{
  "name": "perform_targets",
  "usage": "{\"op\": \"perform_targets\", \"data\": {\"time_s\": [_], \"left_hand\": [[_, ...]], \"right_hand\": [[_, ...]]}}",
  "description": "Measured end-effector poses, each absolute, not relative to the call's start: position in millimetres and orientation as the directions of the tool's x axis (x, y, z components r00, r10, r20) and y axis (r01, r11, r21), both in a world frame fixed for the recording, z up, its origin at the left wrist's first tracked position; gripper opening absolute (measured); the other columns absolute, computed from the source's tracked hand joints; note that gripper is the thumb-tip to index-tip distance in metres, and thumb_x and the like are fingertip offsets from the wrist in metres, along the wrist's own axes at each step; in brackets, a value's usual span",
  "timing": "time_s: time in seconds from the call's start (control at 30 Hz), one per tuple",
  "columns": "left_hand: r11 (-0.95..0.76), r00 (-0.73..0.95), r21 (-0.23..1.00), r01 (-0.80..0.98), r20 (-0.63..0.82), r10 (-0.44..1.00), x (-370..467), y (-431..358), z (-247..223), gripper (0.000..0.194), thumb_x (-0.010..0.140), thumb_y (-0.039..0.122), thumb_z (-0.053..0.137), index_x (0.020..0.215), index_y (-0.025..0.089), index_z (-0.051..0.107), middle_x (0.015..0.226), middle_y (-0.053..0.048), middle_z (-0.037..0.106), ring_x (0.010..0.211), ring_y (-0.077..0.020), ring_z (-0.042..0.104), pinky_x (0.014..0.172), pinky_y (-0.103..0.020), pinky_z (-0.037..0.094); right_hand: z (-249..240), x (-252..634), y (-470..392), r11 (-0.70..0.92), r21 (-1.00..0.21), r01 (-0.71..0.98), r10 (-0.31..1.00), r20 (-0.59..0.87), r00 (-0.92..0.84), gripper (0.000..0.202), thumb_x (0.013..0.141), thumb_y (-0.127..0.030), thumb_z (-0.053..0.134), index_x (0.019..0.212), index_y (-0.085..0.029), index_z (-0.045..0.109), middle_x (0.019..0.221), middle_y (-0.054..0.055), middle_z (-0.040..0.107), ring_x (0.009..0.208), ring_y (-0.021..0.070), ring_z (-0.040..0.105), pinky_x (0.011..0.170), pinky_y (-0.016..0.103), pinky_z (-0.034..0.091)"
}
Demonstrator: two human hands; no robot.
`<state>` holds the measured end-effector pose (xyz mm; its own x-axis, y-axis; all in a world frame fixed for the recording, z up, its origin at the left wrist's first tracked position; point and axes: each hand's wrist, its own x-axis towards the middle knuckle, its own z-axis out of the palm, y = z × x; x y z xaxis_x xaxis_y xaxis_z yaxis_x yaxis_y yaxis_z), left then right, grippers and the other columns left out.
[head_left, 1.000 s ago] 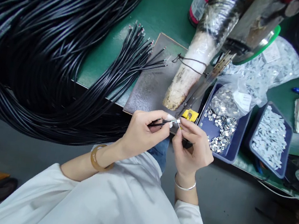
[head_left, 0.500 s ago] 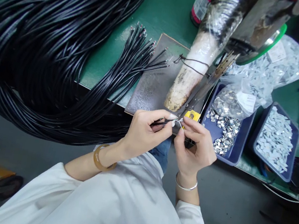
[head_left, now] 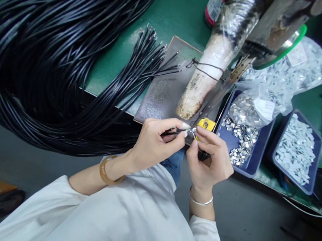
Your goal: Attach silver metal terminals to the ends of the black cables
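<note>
While our left hand [head_left: 157, 139] pinches the black cable [head_left: 174, 132], its length points rightward at our right hand [head_left: 212, 156], closed on a thin pale strand [head_left: 193, 135].

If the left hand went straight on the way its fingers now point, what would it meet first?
Probably the right hand, which lies just ahead of the left hand and the black cable it pinches. The exact depth between them is unclear from this single view.
</note>
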<state>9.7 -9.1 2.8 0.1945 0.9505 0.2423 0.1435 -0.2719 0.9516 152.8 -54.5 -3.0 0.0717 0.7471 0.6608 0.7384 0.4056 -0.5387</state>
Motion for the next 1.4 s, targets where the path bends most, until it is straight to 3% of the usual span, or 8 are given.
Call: {"op": "perform_targets", "data": {"time_s": [0.57, 1.2, 1.4], "left_hand": [[-0.3, 0.191, 0.947, 0.112, 0.276, 0.942, 9.9, -7.1, 6.8, 0.01, 0.075, 0.007, 0.064, 0.08, 0.013, 0.071, 0.051, 0.008, 0.047, 0.043, -0.0019, 0.032, 0.041, -0.014, 0.027], [-0.288, 0.21, 0.941, 0.176, 0.25, 0.945, 9.4, -9.2, 5.8, 0.01, 0.076, 0.008, 0.064, 0.082, 0.011, 0.071, 0.05, 0.01, 0.043, 0.043, -0.0018, 0.033, 0.044, -0.014, 0.028], [-0.36, 0.296, 0.925, 0.121, 0.313, 0.902, 7.0, -16.3, 0.8, 0.011, 0.081, 0.007, 0.062, 0.086, 0.013, 0.07, 0.054, 0.009, 0.044, 0.045, -0.0024, 0.035, 0.046, -0.014, 0.032]], "right_hand": [[-1.2, 151.7, -53.9, 0.419, -0.585, 0.694, 0.752, 0.652, 0.096, 0.022, 0.082, -0.004, 0.068, 0.092, -0.022, 0.061, 0.109, 0.005, 0.075, 0.095, 0.0168, 0.075, 0.081, 0.033, 0.067], [1.7, 154.7, -54.5, 0.393, -0.504, 0.769, 0.755, 0.654, 0.043, 0.019, 0.083, -0.006, 0.069, 0.089, -0.023, 0.06, 0.106, 0.004, 0.077, 0.09, 0.0156, 0.076, 0.08, 0.03, 0.064], [2.3, 159.4, -55.4, 0.311, -0.669, 0.675, 0.842, 0.523, 0.13, 0.015, 0.088, -0.011, 0.066, 0.095, -0.023, 0.061, 0.095, 0.001, 0.075, 0.088, 0.0149, 0.075, 0.075, 0.028, 0.061]]}}
